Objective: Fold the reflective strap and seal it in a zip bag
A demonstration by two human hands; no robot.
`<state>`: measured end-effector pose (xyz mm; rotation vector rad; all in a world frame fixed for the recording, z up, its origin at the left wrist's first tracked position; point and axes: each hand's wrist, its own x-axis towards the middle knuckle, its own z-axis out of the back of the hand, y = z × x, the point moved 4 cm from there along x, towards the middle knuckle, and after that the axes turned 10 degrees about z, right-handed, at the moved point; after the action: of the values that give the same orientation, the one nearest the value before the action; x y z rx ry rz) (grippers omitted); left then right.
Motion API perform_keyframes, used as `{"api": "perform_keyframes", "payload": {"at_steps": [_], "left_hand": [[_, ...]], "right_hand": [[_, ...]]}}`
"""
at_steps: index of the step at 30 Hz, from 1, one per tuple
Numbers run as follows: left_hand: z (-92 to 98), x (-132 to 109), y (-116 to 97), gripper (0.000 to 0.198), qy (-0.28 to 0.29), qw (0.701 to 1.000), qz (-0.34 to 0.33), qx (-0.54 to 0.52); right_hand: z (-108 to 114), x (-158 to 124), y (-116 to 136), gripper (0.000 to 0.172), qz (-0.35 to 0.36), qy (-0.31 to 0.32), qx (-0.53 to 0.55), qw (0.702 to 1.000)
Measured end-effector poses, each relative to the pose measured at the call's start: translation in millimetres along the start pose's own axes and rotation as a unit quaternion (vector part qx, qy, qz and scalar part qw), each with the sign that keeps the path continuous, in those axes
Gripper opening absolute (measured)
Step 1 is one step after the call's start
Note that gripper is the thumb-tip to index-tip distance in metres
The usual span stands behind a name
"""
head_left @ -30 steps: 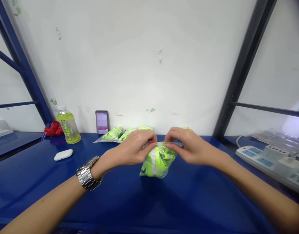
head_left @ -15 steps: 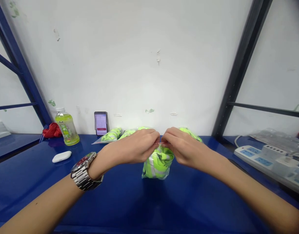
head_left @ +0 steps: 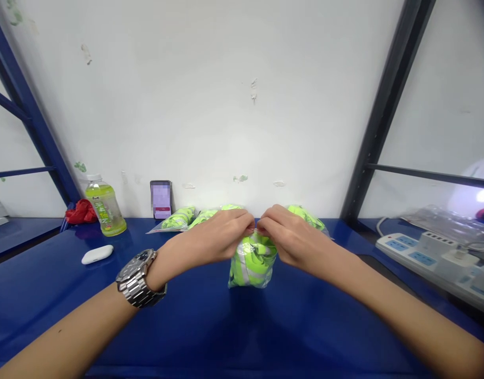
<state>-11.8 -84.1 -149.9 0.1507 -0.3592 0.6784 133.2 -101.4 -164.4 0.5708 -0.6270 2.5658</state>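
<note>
My left hand [head_left: 214, 237] and right hand [head_left: 295, 237] pinch the top edge of a clear plastic bag of neon-yellow reflective strapping [head_left: 252, 266] between closed fingers [head_left: 247, 218]; the bag sits on the glossy blue tabletop [head_left: 265, 337] between my wrists. If my pinch slips on the thin film, the edge could spring free or the bag topple. Beyond lie more neon-yellow bags [head_left: 178, 217], a smartphone [head_left: 161, 199] and a plastic bottle of green drink [head_left: 105, 210].

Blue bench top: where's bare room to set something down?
Free: blue bench in front of the green bag, between the left forearm and right forearm. Also by the earbud case. Crowded along the wall: bottle, phone, other bags.
</note>
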Motion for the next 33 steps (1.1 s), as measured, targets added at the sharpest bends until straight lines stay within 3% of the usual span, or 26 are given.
{"api": "perform_keyframes", "payload": {"at_steps": [14, 19, 22, 27, 33], "left_hand": [[-2.4, -3, -4, 0.015, -0.007, 0.998, -0.015, 0.056], [-12.0, -2, -4, 0.016, -0.056, 0.993, -0.037, 0.097], [-14.3, 0, -1, 0.01, -0.075, 0.995, -0.015, 0.066], [-10.6, 4, 1, 0.009, -0.043, 0.999, 0.01, -0.025], [-14.7, 5, 5, 0.026, -0.127, 0.991, 0.03, 0.023]], "right_hand": [[-1, 4, 0, 0.021, 0.016, -0.018, -0.045, 0.999], [-6, 9, 4, 0.023, -0.015, -0.121, -0.115, 0.986], [-10, 10, 4, 0.022, -0.049, -0.169, -0.125, 0.976], [-9, 7, -3, 0.022, -0.076, -0.164, -0.077, 0.981], [6, 2, -10, 0.012, -0.112, -0.097, 0.095, 0.984]]}}
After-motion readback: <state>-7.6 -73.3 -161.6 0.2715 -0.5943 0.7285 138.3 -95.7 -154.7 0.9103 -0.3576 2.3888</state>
